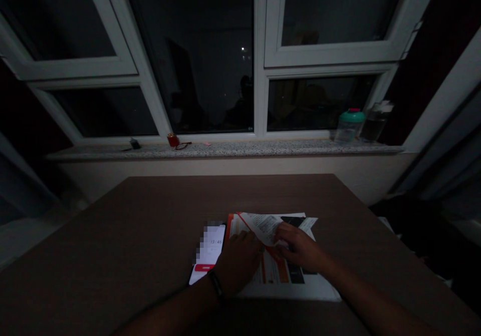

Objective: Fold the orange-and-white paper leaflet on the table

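Printed sheets (pixel 278 291) in white, orange and black lie on the table, one upper corner turned over as a pale flap of small print. My right hand (pixel 298 246) pinches the edge of this paper flap (pixel 263 226), thumb and fingers closed on it. Over the sheets' left side rests my left hand (pixel 240 256), a dark band on its wrist. Its fingers are bent and pressed together at the paper near the fold; the fingertips are partly hidden. Just left of that hand lies a phone (pixel 210 246) with a lit screen, its lower edge close to my wrist.
The brown table (pixel 150 236) reaches to a wall below a window. On the stone sill (pixel 233 149) stand a small red item (pixel 173 139), a small dark bottle (pixel 134 143), a green-lidded container (pixel 350 125) and a clear bottle (pixel 376 120). The room is dim.
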A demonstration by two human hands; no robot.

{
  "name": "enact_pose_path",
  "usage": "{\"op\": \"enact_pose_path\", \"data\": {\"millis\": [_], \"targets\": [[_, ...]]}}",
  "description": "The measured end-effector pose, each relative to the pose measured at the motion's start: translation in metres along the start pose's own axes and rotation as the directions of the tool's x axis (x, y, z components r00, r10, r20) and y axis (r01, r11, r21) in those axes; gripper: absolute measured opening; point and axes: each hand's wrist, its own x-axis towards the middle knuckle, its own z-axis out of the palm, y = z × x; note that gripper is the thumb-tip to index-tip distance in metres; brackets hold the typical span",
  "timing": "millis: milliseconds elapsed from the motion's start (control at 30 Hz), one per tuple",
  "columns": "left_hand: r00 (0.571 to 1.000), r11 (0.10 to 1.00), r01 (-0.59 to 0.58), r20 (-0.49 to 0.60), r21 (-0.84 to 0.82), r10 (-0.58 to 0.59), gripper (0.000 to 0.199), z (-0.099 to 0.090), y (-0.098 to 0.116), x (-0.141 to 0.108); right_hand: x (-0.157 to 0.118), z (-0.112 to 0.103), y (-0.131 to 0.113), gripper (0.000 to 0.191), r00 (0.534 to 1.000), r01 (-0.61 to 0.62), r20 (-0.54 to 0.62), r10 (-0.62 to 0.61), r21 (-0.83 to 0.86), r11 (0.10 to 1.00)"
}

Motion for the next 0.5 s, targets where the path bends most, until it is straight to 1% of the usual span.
{"op": "enact_pose_path", "data": {"millis": [200,333,500], "targets": [[1.0,1.0,-0.004,0.005,-0.004,0.004,0.019,-0.0049,0.0039,-0.0008,0.0008,-0.0019,-0.0027,0.023,1.0,-0.018,0.003,0.018,0.012,1.0],[1.0,1.0,0.018,-0.006,-0.019,-0.018,0.016,-0.0043,0.0037,-0.0007,0.0005,-0.0012,-0.0023,0.021,1.0,0.013,0.011,-0.013,-0.003,1.0],[1.0,0.999,0.028,0.007,-0.026,-0.027,0.027,-0.006,0.0018,0.0001,0.0002,-0.0002,-0.0012,0.021,0.997,0.071,0.025,-0.071,-0.016,0.997]]}}
